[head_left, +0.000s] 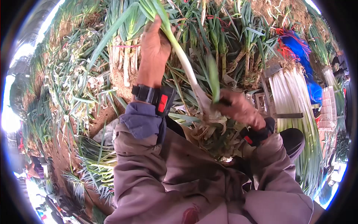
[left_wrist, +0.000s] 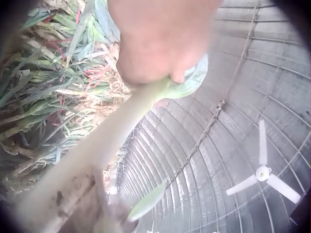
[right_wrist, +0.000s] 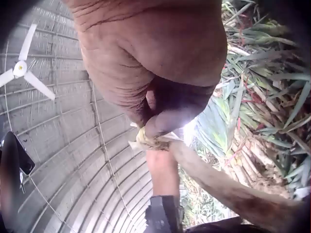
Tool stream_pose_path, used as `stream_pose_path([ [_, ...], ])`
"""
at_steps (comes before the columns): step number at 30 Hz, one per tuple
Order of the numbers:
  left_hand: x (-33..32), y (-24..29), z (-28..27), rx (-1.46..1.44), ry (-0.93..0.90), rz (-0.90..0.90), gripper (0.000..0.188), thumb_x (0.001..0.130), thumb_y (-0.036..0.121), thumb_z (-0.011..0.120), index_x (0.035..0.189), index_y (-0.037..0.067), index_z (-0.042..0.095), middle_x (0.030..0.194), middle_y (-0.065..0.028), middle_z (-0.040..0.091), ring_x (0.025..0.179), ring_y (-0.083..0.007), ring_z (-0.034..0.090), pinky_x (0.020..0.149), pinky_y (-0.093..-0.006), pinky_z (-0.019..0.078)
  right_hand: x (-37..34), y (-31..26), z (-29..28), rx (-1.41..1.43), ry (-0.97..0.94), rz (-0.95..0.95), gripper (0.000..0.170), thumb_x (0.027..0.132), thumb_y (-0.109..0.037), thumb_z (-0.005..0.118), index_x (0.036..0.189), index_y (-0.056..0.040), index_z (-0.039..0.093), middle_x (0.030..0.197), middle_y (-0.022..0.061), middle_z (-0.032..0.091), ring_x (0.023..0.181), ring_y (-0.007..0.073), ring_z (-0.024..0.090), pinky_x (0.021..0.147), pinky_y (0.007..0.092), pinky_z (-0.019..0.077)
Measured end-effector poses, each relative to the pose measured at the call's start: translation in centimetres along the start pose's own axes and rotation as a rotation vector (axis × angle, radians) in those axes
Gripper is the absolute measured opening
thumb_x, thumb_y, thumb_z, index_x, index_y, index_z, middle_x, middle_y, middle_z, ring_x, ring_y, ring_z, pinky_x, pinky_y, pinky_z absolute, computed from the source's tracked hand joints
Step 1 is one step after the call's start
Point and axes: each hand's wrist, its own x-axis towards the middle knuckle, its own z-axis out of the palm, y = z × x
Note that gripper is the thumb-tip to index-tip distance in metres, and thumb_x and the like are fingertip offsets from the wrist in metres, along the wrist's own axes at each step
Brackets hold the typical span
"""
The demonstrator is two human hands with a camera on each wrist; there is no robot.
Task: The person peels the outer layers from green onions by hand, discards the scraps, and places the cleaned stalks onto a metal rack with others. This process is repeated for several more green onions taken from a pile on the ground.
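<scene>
My left hand (head_left: 156, 46) grips a long green onion (head_left: 182, 56) where its white stalk turns to green leaves. The stalk slants down to the right, toward my right hand (head_left: 240, 109). In the left wrist view, the left fingers curl round the onion's upper stalk (left_wrist: 131, 109), and brown soil marks its lower part. Blurred in the head view, my right hand is beside the stalk's lower end, with a loose green leaf strip (head_left: 213, 80) rising from it. In the right wrist view, its thumb and fingertips pinch a pale, papery outer skin (right_wrist: 146, 138) beside the stalk (right_wrist: 214, 182).
Tied onion bundles (head_left: 126, 59) stand ahead, some with red string. Stripped white onions (head_left: 289, 89) lie on a rack at the right, near a blue bundle of cord (head_left: 304, 63) and a pale basket (head_left: 327, 108). Peeled leaf scraps (head_left: 216, 138) lie heaped below the hands.
</scene>
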Motion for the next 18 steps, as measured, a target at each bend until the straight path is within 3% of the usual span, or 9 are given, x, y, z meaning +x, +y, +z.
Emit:
stream_pose_path([
  [2, 1.0, 0.9, -0.6, 0.024, 0.137, 0.025, 0.021, 0.101, 0.016, 0.059, 0.116, 0.0, 0.059, 0.11, -0.0138, 0.067, 0.078, -0.021, 0.061, 0.076, -0.0338, 0.0578, -1.6, 1.5, 1.2, -0.304, -0.372, 0.021, 0.015, 0.092, -0.015, 0.07, 0.101, -0.0046, 0.064, 0.079, 0.012, 0.063, 0.072, 0.0215, 0.066, 0.064, 0.0365, 0.0511],
  [4, 2.6, 1.5, -2.6, 0.042, 0.158, 0.061, 0.02, 0.1, 0.016, 0.06, 0.115, 0.002, 0.06, 0.109, -0.0124, 0.067, 0.082, -0.0198, 0.061, 0.079, -0.0343, 0.0576, -4.7, 6.7, 3.2, -0.48, -0.475, -0.014, 0.021, 0.091, -0.02, 0.067, 0.104, -0.0042, 0.063, 0.086, 0.0184, 0.064, 0.078, 0.0342, 0.067, 0.069, 0.0441, 0.0511],
  [5, 3.4, 1.5, -4.1, 0.051, 0.117, 0.08, 0.02, 0.1, 0.016, 0.061, 0.115, 0.004, 0.061, 0.108, -0.0116, 0.067, 0.085, -0.0194, 0.061, 0.079, -0.0344, 0.0574, -6.6, 9.2, 3.6, -0.484, -0.476, -0.016, 0.021, 0.091, -0.02, 0.067, 0.104, -0.0042, 0.063, 0.086, 0.0184, 0.064, 0.078, 0.0342, 0.067, 0.069, 0.0441, 0.0511],
  [7, 3.6, 1.1, -4.8, 0.023, 0.129, 0.132, 0.019, 0.098, 0.012, 0.062, 0.115, 0.002, 0.062, 0.103, -0.0096, 0.067, 0.082, -0.0198, 0.062, 0.074, -0.036, 0.0575, -9.1, 13.0, 3.4, -0.582, -0.62, 0.198, 0.028, 0.09, -0.026, 0.064, 0.108, -0.0049, 0.063, 0.092, 0.0214, 0.066, 0.083, 0.0419, 0.064, 0.072, 0.0483, 0.0507],
  [10, 2.6, 1.3, -4.7, 0.048, 0.176, 0.121, 0.019, 0.097, 0.009, 0.062, 0.114, -0.001, 0.063, 0.098, -0.0085, 0.067, 0.08, -0.0209, 0.064, 0.07, -0.0379, 0.0577, -7.9, 10.9, 1.0, -0.429, -0.646, 0.188, 0.034, 0.091, -0.029, 0.062, 0.114, -0.0048, 0.063, 0.09, 0.0221, 0.065, 0.083, 0.0413, 0.064, 0.075, 0.048, 0.0517],
  [12, 1.3, 0.4, -2.9, 0.019, 0.17, 0.029, 0.021, 0.098, 0.01, 0.061, 0.114, -0.005, 0.062, 0.1, -0.0121, 0.066, 0.083, -0.0239, 0.066, 0.075, -0.038, 0.0585, -4.2, 8.9, -0.1, -0.564, -0.252, 0.039, 0.037, 0.093, -0.028, 0.063, 0.121, -0.0036, 0.063, 0.095, 0.0191, 0.069, 0.088, 0.034, 0.068, 0.08, 0.0422, 0.0534],
  [15, -0.7, -2.2, 0.0, -0.081, 0.011, -0.09, 0.022, 0.099, 0.01, 0.06, 0.114, -0.005, 0.061, 0.102, -0.0135, 0.067, 0.088, -0.0256, 0.067, 0.079, -0.0374, 0.0588, 3.8, -0.7, -3.0, -0.23, 0.148, 0.174, 0.038, 0.098, -0.027, 0.063, 0.126, -0.0008, 0.063, 0.111, 0.0145, 0.072, 0.099, 0.0169, 0.067, 0.088, 0.031, 0.0516],
  [16, -0.3, -3.4, -0.6, -0.032, -0.041, -0.211, 0.027, 0.098, 0.021, 0.063, 0.116, 0.0, 0.062, 0.107, -0.0147, 0.068, 0.098, -0.0254, 0.066, 0.091, -0.0403, 0.0541, 5.9, -1.8, -3.2, -0.239, 0.254, -0.021, 0.037, 0.095, -0.027, 0.067, 0.117, 0.002, 0.065, 0.108, 0.0196, 0.07, 0.096, 0.0257, 0.069, 0.086, 0.0335, 0.0521],
  [18, -2.0, -4.1, 1.7, 0.035, -0.071, -0.217, 0.029, 0.097, 0.021, 0.065, 0.117, 0.0, 0.062, 0.109, -0.0158, 0.069, 0.101, -0.0263, 0.066, 0.093, -0.0416, 0.0531, 9.5, -3.4, -3.4, -0.122, 0.323, -0.114, 0.038, 0.093, -0.027, 0.069, 0.117, 0.0029, 0.065, 0.102, 0.0185, 0.071, 0.091, 0.0228, 0.068, 0.083, 0.0341, 0.0522],
])
